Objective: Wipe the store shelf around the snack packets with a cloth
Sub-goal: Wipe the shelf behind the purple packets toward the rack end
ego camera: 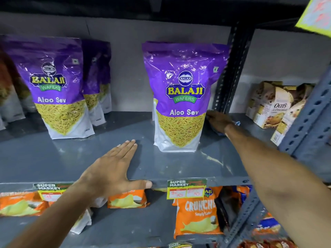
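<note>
Left purple Aloo Sev packet (59, 90) stands at 10 o'clock with more behind it; the left hand (114, 167) lies flat at 7 o'clock, fingers spread and thumb hooked over the front lip of the grey shelf (179, 165), holding nothing. The centre Aloo Sev packet (179, 97) stands upright at 12 o'clock: light, crinkly, easily tipped, so best steadied near its top seam if shifted. At 3 o'clock the right hand (217, 121) presses palm-down on a blue cloth (237, 123), mostly hidden, probably bunched under the fingers; soft and limp, best driven by flat palm pressure, just beside the packet's right edge.
</note>
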The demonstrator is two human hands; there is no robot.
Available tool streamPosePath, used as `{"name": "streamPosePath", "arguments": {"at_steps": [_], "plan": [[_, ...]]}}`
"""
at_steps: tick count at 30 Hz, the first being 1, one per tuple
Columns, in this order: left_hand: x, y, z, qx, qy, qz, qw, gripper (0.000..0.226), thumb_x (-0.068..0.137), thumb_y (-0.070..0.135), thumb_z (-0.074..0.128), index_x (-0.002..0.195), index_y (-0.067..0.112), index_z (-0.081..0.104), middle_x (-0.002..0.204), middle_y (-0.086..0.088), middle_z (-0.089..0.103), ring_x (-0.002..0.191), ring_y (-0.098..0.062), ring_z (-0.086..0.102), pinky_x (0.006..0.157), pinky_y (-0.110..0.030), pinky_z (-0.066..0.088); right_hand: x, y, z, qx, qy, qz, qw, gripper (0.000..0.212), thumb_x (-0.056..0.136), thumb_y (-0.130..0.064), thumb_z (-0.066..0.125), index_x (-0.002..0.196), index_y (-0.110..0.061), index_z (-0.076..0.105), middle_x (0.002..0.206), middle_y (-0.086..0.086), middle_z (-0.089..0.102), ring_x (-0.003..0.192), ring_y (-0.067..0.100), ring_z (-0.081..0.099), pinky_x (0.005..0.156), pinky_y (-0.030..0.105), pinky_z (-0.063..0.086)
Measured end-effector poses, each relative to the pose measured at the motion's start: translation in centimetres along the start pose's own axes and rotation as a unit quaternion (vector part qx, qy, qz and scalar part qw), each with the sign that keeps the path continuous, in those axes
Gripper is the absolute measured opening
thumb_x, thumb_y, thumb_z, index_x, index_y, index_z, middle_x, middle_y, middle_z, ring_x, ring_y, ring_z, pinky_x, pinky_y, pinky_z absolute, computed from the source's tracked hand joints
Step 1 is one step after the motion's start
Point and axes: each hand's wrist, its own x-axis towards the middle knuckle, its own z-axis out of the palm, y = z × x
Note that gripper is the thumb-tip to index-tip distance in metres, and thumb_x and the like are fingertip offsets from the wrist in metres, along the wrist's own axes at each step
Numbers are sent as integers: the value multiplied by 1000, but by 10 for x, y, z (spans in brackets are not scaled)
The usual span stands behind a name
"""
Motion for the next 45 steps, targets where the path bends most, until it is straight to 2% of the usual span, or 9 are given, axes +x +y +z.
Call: {"name": "streamPosePath", "arguments": {"at_steps": [4, 8, 12, 15, 21, 28, 32, 41, 45], "plan": [[-1, 0, -2, 1, -7, 1, 1000, 145, 58, 112, 22, 167, 21, -9, 176, 8, -13, 161, -7, -9, 125, -23, -8, -27, -8, 4, 21, -8, -3, 1000, 34, 97, -37, 47, 123, -52, 64, 134, -16, 65, 126, 11, 59, 110, 28, 41], [-2, -1, -1, -4, -8, 1, 1000, 146, 58, 113, 20, 167, 20, -9, 177, 5, -10, 162, -10, -6, 128, -27, -4, -69, -11, 3, 32, 15, 14, 999, 39, 86, -37, 48, 118, -52, 65, 116, -19, 71, 104, 11, 66, 90, 28, 53], [-3, 0, -1, -10, -9, 6, 1000, 147, 59, 113, 18, 167, 18, -8, 177, 3, -10, 163, -11, -6, 130, -29, -2, -120, -29, -3, -18, 25, 44, 999, 49, 86, -27, 47, 129, -50, 56, 121, 0, 72, 106, 29, 69, 87, 38, 57], [-4, 1, -2, -14, -5, 7, 1000, 150, 57, 114, 18, 168, 16, -6, 177, 2, -8, 163, -13, -4, 130, -30, 0, -160, -50, -13, -30, 16, 53, 998, 38, 97, -23, 44, 130, -30, 61, 130, 10, 66, 114, 35, 63, 93, 41, 53], [-2, -1, 2, -24, -4, 4, 1000, 149, 58, 114, 21, 168, 17, -5, 177, 1, -6, 163, -15, -1, 133, -35, 7, -218, -81, -10, -45, 46, 68, 996, 47, 98, -17, 45, 140, -35, 55, 147, -1, 55, 130, 26, 54, 103, 36, 45], [-2, 0, 0, -24, 8, 17, 1000, 147, 63, 111, 28, 168, 14, -3, 178, -1, -3, 164, -17, 2, 133, -36, 8, -255, -92, -8, 26, 40, -22, 999, 37, 103, -28, 49, 127, -51, 62, 125, 3, 69, 101, 28, 70, 80, 31, 54], [-1, -2, 3, -27, 17, 19, 999, 148, 60, 113, 25, 168, 14, -2, 178, -1, -3, 164, -17, 3, 133, -37, 8, -254, -63, -10, -20, 73, 55, 996, 42, 105, -19, 42, 142, -36, 53, 147, 6, 54, 136, 27, 48, 103, 38, 43], [2, -5, 5, -18, 19, 17, 1000, 146, 62, 112, 25, 168, 15, -2, 178, -1, -2, 164, -16, 3, 131, -34, 6, -269, -150, 38, -32, 135, 20, 990, 53, 89, -13, 50, 140, -31, 55, 136, 2, 58, 123, 21, 56, 101, 38, 51], [1, -1, 3, -12, 14, 16, 1000, 144, 65, 110, 29, 168, 13, -2, 178, -3, -2, 164, -17, 3, 130, -34, 5, -273, -174, 32, 55, 56, -44, 996, 43, 100, -18, 45, 137, -34, 59, 141, -5, 60, 128, 18, 54, 105, 36, 43]]}}
